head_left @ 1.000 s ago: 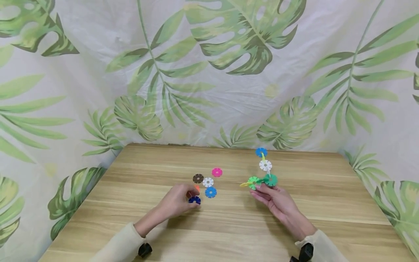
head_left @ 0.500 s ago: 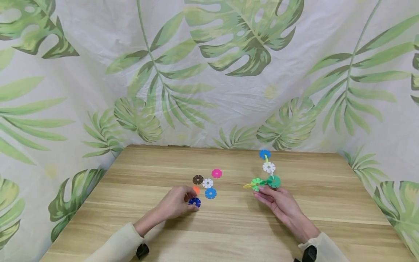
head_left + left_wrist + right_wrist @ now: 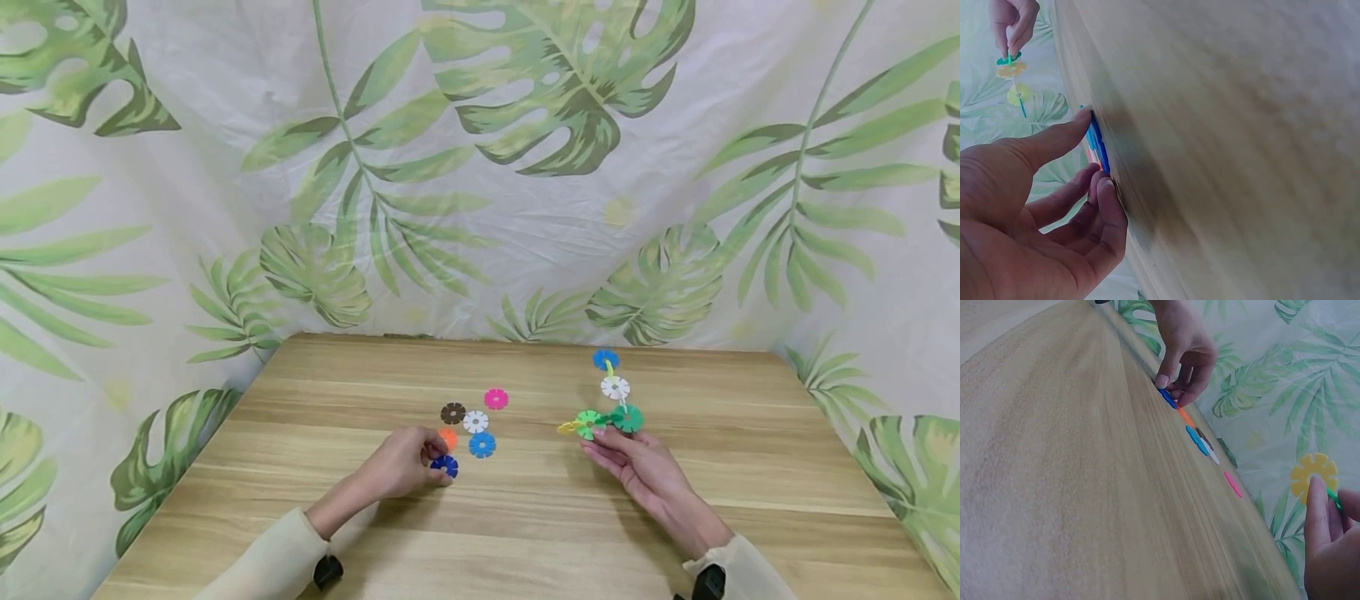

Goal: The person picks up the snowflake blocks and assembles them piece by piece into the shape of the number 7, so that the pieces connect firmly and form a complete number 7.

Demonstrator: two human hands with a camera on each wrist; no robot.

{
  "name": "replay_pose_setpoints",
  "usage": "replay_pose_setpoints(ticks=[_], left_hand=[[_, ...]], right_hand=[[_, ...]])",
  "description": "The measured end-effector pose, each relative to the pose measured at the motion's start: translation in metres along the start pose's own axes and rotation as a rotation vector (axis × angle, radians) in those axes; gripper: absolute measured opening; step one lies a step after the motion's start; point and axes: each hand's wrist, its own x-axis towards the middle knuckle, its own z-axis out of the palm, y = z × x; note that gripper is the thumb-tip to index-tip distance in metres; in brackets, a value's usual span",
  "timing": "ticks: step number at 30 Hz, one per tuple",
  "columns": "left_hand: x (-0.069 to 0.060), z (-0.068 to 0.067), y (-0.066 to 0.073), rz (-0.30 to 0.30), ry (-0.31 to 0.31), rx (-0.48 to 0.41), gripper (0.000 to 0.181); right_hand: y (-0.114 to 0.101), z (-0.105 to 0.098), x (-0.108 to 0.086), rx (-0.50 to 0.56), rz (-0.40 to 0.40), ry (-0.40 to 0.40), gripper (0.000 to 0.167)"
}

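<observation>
My left hand [image 3: 405, 462] pinches a dark blue notched disc [image 3: 445, 467] low at the table, thumb at one edge and fingertips at the other. In the left wrist view this dark blue disc [image 3: 1099, 147] shows almost edge-on. Just behind it lies an orange disc [image 3: 448, 438], partly hidden by the fingers. My right hand [image 3: 651, 471] holds up a chain of interlocked discs, pinching it near a light green disc [image 3: 588, 423]. Along the chain are a dark green disc [image 3: 628, 418], a white disc [image 3: 615, 387], a blue disc [image 3: 605, 359] and a yellow disc [image 3: 567, 428].
Loose on the wooden table [image 3: 337, 375] lie a brown disc [image 3: 452, 413], a white disc [image 3: 475, 422], a lighter blue disc [image 3: 482, 445] and a pink disc [image 3: 496, 399]. A leaf-patterned cloth [image 3: 420, 167] hangs behind the table's far edge.
The dark blue disc shows more fully at my left fingertips than a second ago, when it was half covered. My right hand has shifted slightly right with the chain.
</observation>
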Motion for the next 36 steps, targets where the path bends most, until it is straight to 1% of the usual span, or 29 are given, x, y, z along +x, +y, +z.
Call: replay_pose_setpoints(ticks=[7, 13, 16, 19, 21, 24, 26, 28, 30, 32, 34, 36], left_hand=[[0.001, -0.002, -0.001, -0.011, -0.026, 0.007, 0.032], [0.0, -0.005, 0.001, -0.002, -0.091, 0.009, 0.032], [0.0, -0.005, 0.004, -0.001, -0.114, -0.006, 0.032], [-0.001, -0.004, 0.007, -0.007, -0.121, -0.022, 0.032], [-0.001, -0.004, 0.008, -0.003, -0.123, -0.043, 0.028], [-0.002, -0.002, 0.011, -0.007, -0.138, -0.129, 0.02], [-0.002, -0.001, 0.012, -0.021, -0.154, -0.228, 0.013], [-0.003, 0.001, 0.015, -0.054, -0.163, -0.336, 0.009], [-0.002, 0.004, 0.018, -0.089, -0.158, -0.433, 0.01], [0.0, 0.006, 0.021, -0.115, -0.145, -0.507, 0.013], [0.003, 0.009, 0.025, -0.137, -0.132, -0.572, 0.016], [0.005, 0.012, 0.028, -0.144, -0.123, -0.621, 0.017]], right_hand=[[0.002, -0.001, 0.0, -0.008, -0.006, 0.009, 0.011], [0.004, -0.002, 0.0, 0.007, -0.002, 0.012, 0.011], [0.005, -0.001, 0.0, 0.008, 0.001, 0.01, 0.011], [0.005, -0.001, 0.0, 0.005, 0.006, 0.009, 0.01], [0.006, -0.001, 0.0, -0.001, 0.009, 0.01, 0.01], [0.006, -0.001, 0.0, -0.011, 0.013, 0.009, 0.011], [0.006, -0.001, 0.0, -0.014, 0.016, 0.008, 0.011], [0.006, 0.0, 0.001, -0.015, 0.015, 0.006, 0.01], [0.007, 0.0, 0.001, -0.012, 0.015, 0.002, 0.009], [0.007, 0.001, 0.002, -0.007, 0.014, 0.002, 0.009], [0.007, 0.001, 0.002, -0.003, 0.016, 0.004, 0.009], [0.008, 0.002, 0.002, -0.004, 0.017, 0.005, 0.009]])
